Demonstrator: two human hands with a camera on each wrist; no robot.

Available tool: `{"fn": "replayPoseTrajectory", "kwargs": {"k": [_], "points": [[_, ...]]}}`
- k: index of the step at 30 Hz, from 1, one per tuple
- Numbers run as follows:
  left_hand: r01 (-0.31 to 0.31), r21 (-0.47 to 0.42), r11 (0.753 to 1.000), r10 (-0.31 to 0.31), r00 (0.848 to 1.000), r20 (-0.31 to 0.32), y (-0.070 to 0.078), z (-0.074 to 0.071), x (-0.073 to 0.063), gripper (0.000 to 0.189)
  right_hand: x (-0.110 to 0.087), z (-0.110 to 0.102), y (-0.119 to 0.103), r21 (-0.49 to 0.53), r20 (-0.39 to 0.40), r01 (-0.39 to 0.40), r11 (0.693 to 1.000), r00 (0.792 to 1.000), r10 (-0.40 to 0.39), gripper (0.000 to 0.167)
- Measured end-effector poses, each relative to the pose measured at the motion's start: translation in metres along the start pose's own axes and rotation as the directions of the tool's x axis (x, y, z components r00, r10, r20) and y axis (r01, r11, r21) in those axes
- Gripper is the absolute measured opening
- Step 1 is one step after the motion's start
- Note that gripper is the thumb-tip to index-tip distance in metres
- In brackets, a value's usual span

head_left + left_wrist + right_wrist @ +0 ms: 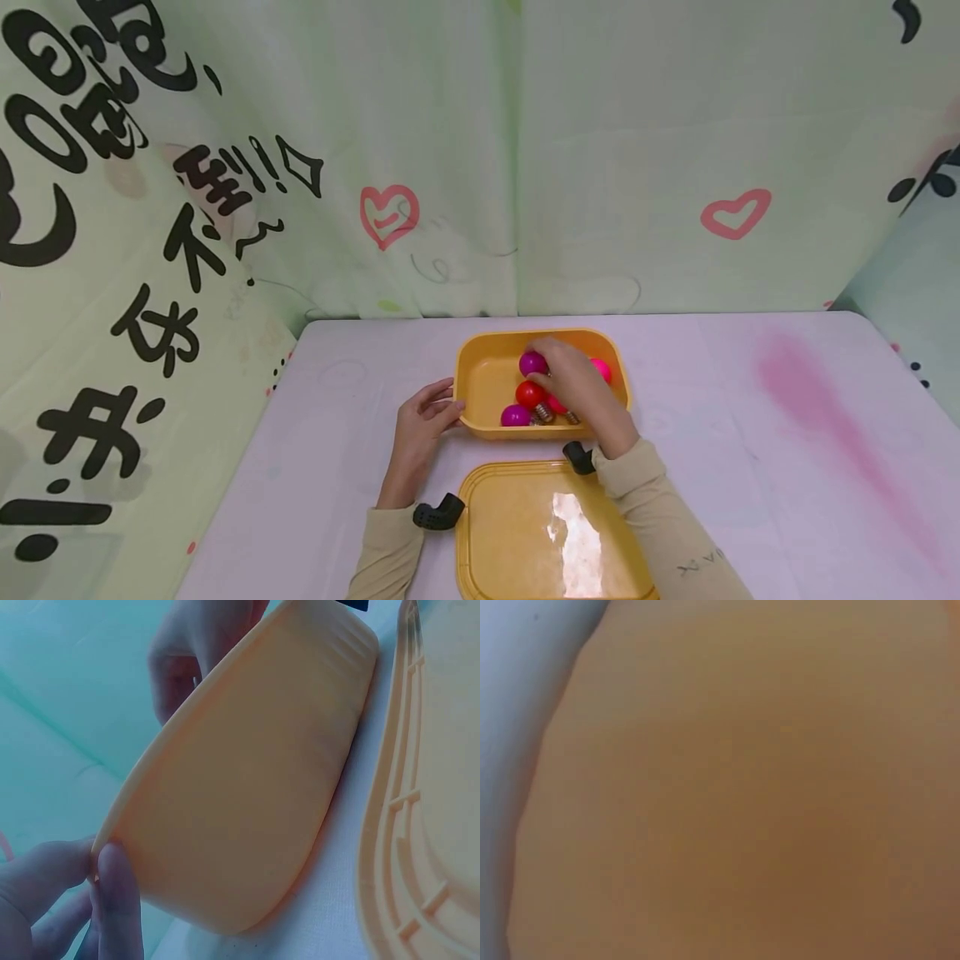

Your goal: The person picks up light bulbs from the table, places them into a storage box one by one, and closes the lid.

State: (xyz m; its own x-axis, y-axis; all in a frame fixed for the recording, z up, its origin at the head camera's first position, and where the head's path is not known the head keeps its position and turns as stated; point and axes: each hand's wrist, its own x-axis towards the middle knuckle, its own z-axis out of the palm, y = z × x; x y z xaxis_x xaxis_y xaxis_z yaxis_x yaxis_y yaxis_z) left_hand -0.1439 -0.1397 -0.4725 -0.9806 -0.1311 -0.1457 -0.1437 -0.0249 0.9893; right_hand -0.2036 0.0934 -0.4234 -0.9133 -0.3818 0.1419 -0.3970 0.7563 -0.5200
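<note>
A yellow plastic box [480, 434] holds several small coloured bulbs with metal screw bases. In it my right hand [573, 375] holds a purple bulb [533, 363] between thumb and fingers. Close to that hand lie a red bulb [528, 394], a second purple bulb [515, 416] and pink bulbs [602, 369], partly covered by the hand. At the box's left side my left hand [426, 425] pinches the rim; its fingers [120, 900] show this in the left wrist view. The right wrist view has only the blurred box wall [742, 787], without the hand.
A yellow lid [517, 533] lies flat just in front of the box, under the right forearm. The white table [750, 467] has a pink stain to the right. Behind it hangs a pale green curtain [600, 167] with printed hearts.
</note>
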Motion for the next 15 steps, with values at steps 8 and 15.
{"fn": "replayPoseTrajectory", "kwargs": {"k": [8,15], "points": [[0.0,-0.008,1.0,0.001,1.0,0.006,-0.0009,-0.0013,-0.0008,0.045,0.0047,0.0066,0.0037,-0.004,0.009,0.006,1.0,1.0,-0.006,0.038],[0.009,-0.001,1.0,-0.009,1.0,0.006,-0.0009,-0.0007,0.0,0.045,0.0099,0.009,0.0075,-0.036,0.018,0.041,0.999,0.999,-0.04,0.035]]}}
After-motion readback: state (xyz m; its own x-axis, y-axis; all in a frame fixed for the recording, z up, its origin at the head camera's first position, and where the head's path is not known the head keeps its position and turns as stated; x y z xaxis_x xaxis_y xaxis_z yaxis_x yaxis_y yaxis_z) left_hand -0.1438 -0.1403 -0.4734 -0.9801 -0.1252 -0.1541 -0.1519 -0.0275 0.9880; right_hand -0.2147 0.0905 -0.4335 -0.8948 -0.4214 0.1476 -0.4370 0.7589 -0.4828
